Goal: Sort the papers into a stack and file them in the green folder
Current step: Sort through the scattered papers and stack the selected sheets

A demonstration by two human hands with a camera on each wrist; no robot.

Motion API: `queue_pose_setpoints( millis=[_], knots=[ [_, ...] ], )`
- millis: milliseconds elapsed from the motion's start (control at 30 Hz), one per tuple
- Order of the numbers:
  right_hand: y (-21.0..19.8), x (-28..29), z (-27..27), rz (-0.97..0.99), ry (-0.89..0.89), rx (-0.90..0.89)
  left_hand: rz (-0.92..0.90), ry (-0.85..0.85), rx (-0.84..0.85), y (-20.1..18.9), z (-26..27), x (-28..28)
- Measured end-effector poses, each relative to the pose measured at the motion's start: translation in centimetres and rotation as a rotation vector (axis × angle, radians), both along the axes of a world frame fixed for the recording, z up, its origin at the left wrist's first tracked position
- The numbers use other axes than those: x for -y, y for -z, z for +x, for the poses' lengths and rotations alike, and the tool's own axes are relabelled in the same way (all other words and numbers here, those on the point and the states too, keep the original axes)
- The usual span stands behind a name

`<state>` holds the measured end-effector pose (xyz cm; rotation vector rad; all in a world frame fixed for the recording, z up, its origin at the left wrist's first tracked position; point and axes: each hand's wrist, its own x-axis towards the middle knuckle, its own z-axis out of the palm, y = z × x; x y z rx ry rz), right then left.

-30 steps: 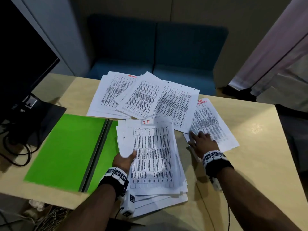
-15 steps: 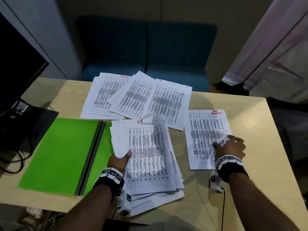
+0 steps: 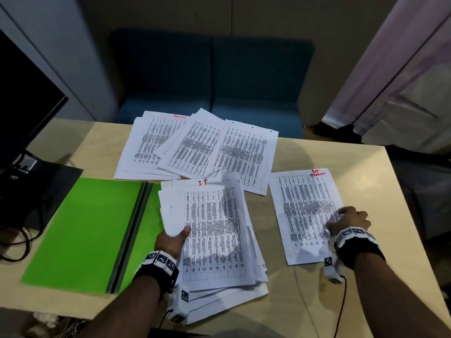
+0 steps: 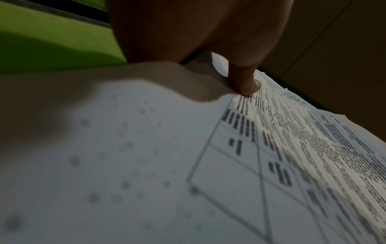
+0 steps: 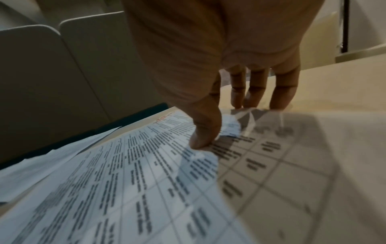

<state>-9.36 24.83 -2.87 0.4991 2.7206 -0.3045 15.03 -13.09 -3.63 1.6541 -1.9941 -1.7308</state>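
Note:
An open green folder (image 3: pixel 83 230) lies flat at the table's left. A thick, uneven paper stack (image 3: pixel 214 230) rests partly on its right half. My left hand (image 3: pixel 172 241) grips the stack's left edge, thumb (image 4: pixel 244 82) on the top page and fingers hidden beneath. To the right lies a separate printed sheet (image 3: pixel 305 211) with red writing at its top. My right hand (image 3: pixel 351 222) pinches its right edge, thumb (image 5: pixel 202 138) on top and fingers (image 5: pixel 252 92) curled at the raised edge. More papers (image 3: pixel 195 147) lie fanned out at the back.
A dark monitor (image 3: pixel 24 106) on its base with cables (image 3: pixel 14 240) stands at the left. A blue sofa (image 3: pixel 212 81) sits behind the wooden table (image 3: pixel 395 276), and a curtain (image 3: pixel 402 69) hangs at the right. The table's far edge runs just behind the fanned papers.
My right hand has dragged the red-marked sheet out from the fanned papers, rightward and toward me, and now holds its right edge. The left hand has kept its hold on the stack.

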Motion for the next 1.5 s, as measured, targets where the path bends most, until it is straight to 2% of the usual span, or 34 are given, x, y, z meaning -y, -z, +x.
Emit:
queue_pose_setpoints(
  millis=[133, 233, 333, 500, 633, 733, 900, 1167, 1267, 1367, 1500],
  knots=[
    [0.3, 0.8, -0.3, -0.017, -0.023, -0.034, 0.027, -0.010, 0.015, 0.4, 0.1, 0.3],
    [0.1, 0.9, -0.4, 0.021, -0.113, 0.013, 0.034, -0.018, 0.022, 0.5, 0.0, 0.3],
    [-0.2, 1.0, -0.2, 0.022, -0.097, 0.047, 0.046, -0.033, 0.017, 0.7, 0.0, 0.4],
    [-0.2, 0.7, -0.1, -0.105, -0.132, 0.019, 0.027, -0.009, 0.038, 1.6, 0.1, 1.0],
    [-1.0, 0.6, -0.2, 0.049, -0.231, 0.109, 0.031, -0.031, 0.051, 1.7, 0.0, 1.1],
    [-1.0, 0.7, 0.0, 0.069, -0.254, 0.063, 0.046, -0.036, 0.028, 1.8, 0.0, 1.0],
    [-1.2, 0.5, 0.1, -0.167, -0.238, 0.027, 0.050, -0.050, 0.055, 2.3, 0.1, 1.2],
    [-3.4, -2.4, -2.9, -0.283, -0.253, -0.017, 0.047, -0.053, 0.021, 2.0, 0.1, 0.8],
    [-6.2, -2.6, -3.3, -0.358, -0.259, -0.015, 0.065, -0.057, -0.005, 1.8, 0.1, 0.7],
    [-8.4, -2.6, -4.5, -0.462, -0.270, -0.090, 0.061, -0.061, -0.016, 2.1, 0.1, 0.9],
    [-9.8, -0.6, -5.5, -0.695, -0.211, -0.232, 0.020, -0.021, 0.015, 2.0, 0.1, 1.0]
  ],
)
